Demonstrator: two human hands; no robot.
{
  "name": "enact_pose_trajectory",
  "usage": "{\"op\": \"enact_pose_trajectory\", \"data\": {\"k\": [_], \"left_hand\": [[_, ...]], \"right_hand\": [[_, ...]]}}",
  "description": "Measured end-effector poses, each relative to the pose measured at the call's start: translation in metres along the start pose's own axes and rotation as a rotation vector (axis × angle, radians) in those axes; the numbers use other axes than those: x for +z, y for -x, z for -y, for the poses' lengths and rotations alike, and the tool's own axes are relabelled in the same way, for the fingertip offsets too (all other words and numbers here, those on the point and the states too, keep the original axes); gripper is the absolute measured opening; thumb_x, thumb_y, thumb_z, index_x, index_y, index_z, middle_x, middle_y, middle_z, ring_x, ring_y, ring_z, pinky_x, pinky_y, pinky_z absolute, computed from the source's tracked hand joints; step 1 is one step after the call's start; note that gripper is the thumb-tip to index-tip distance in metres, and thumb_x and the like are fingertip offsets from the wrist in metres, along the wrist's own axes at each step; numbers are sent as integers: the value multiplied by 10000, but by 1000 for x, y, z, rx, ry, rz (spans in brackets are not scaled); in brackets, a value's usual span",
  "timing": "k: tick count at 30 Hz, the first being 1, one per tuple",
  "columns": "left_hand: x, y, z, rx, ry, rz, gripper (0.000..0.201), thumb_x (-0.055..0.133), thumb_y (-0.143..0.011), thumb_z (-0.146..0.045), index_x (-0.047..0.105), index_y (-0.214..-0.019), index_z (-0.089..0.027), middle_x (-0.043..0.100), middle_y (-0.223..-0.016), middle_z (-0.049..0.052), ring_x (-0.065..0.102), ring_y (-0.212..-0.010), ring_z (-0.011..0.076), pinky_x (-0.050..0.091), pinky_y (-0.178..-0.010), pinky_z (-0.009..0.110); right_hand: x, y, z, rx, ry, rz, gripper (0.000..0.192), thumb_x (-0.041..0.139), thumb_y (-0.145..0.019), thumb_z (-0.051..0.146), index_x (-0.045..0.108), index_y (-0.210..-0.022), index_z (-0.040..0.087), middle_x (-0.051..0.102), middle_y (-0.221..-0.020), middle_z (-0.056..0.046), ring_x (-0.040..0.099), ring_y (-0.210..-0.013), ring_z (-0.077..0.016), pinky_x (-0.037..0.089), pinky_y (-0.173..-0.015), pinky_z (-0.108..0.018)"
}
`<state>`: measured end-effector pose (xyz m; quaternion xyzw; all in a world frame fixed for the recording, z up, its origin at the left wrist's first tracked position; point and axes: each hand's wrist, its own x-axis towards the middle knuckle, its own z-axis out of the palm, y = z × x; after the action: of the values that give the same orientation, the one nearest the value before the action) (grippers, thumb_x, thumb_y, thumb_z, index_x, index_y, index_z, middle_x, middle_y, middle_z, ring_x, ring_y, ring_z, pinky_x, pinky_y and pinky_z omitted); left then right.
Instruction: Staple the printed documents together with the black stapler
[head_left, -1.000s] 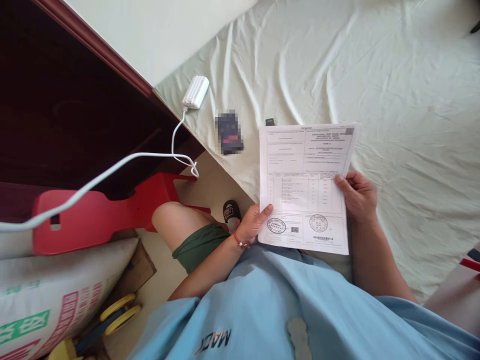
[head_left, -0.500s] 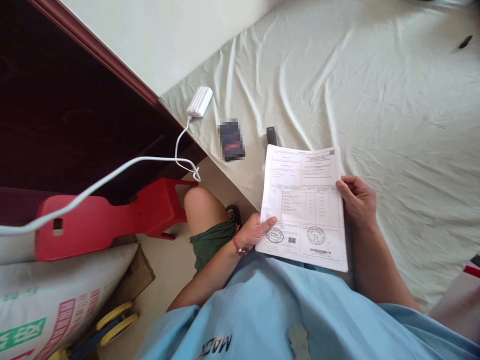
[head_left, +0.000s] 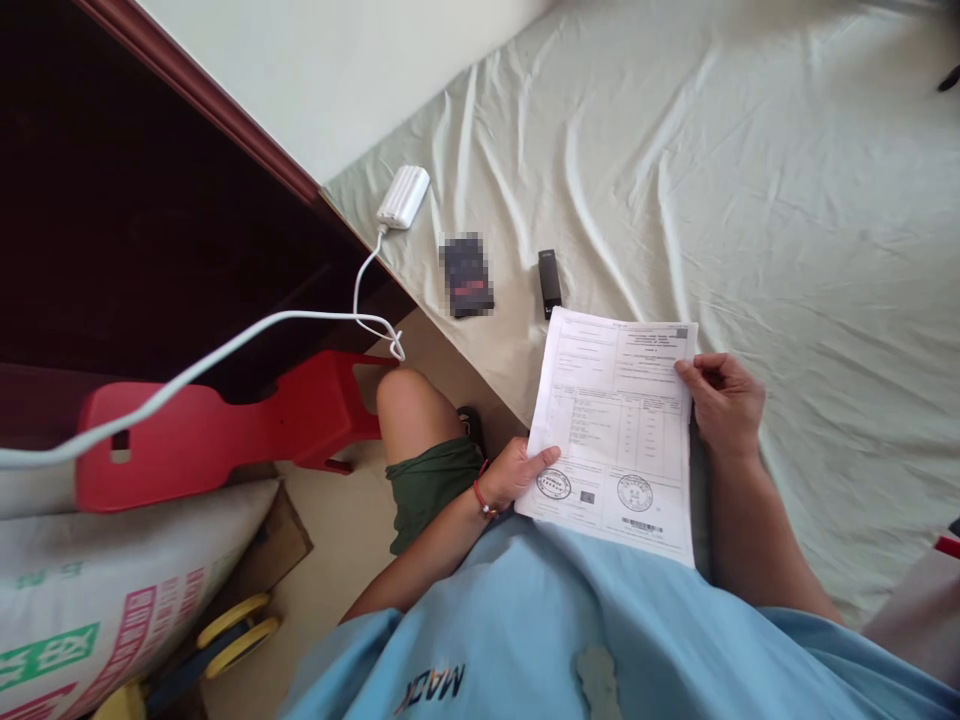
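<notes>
A printed paper document (head_left: pixel 611 430) with two round stamps, a table and a barcode lies tilted over my lap. My left hand (head_left: pixel 517 472) grips its lower left edge, thumb on top and fingers hidden beneath. At the upper right edge, my right hand (head_left: pixel 726 400) pinches the paper between thumb and curled fingers. Just beyond the top edge, a small black oblong device (head_left: pixel 550 282) rests on the bed sheet. Left of that lies a dark, blurred-out flat object (head_left: pixel 468 275).
A white power bank (head_left: pixel 403 198) with a white cable (head_left: pixel 277 318) sits near the corner of the sheet-covered bed (head_left: pixel 795 220). On the left stand a red plastic chair (head_left: pixel 165 440), a printed white sack (head_left: pixel 112 590) and a yellow-and-blue wheeled item (head_left: pixel 240 635).
The document has tilted and shifted slightly down and right, with both hands still on it. More of the black oblong device now shows past its top edge.
</notes>
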<state>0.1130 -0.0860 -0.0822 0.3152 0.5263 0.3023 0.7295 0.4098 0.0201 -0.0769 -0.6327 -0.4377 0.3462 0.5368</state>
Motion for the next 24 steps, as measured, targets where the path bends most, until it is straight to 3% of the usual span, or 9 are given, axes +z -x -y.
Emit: {"op": "enact_pose_trajectory", "data": {"k": [4,7,11,17,21,24], "left_hand": [[1,1,0,-10,35,-10,722,897,-662,-731,836,-978,-84,835,-1004,179,802,-958,333,622,-955,461],[2,0,0,-7,40,-13,723,896,-656,-738,836,-962,-86,835,-987,179,803,-943,335,624,-941,464],[3,-1,0,2,37,-25,722,896,-661,-734,837,-973,-86,835,-982,177,802,-953,339,620,-957,478],[7,-1,-1,-19,94,-39,766,922,-640,-712,835,-1059,-77,832,-1052,191,803,-989,346,618,-965,465],[8,-1,-3,-28,120,-60,769,940,-623,-695,834,-1064,-75,824,-1113,202,801,-1017,347,613,-981,459],[7,-1,-3,-49,128,-78,763,944,-617,-693,831,-1044,-71,824,-1108,205,805,-990,345,619,-963,468]], "right_hand": [[0,0,0,4,-82,-7,281,912,-751,383,705,-858,226,660,-741,37,556,-618,-109,440,-569,-258],[0,1,1,-9,-50,-17,286,901,-778,414,690,-785,221,648,-701,39,533,-592,-104,424,-556,-258],[-2,3,1,-29,-11,-20,268,862,-822,468,744,-842,228,679,-735,25,551,-604,-125,442,-570,-285],[-1,2,5,-187,0,-64,170,887,-810,413,775,-856,293,606,-758,40,503,-642,-137,494,-663,-319],[-1,4,13,-117,-297,87,273,934,-717,478,735,-780,301,697,-891,-12,682,-880,-243,587,-833,-433],[-10,6,15,-30,-442,265,337,969,-630,530,720,-705,315,779,-1089,-29,726,-1084,-319,605,-943,-542]]}}
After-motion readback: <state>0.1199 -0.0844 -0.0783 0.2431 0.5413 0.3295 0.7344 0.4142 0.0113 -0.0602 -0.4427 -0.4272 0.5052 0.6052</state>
